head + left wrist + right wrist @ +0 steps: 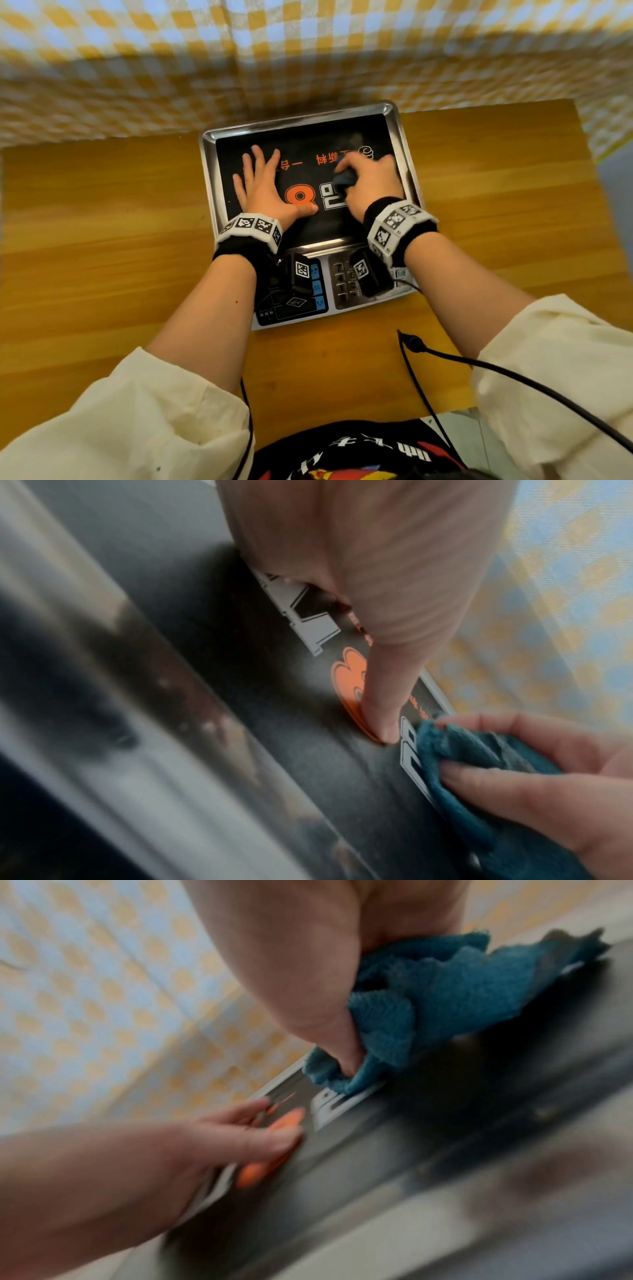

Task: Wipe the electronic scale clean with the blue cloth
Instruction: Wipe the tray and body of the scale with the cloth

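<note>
Stainless tray of the electronic scale [394,118], bearing a black printed mat, sits on the wooden surface [102,240] against a checked curtain [137,51]. Your left hand [260,185] lies flat, fingers spread, pressing the mat. Your right hand [371,181] is curled around the bunched blue cloth [428,993], which touches the mat near its middle. Risk, as judged: hard strokes could shift the mat or tray if your left hand eases off, and your wrist-mounted cameras hanging over the keypad [342,284] could press keys.
</note>
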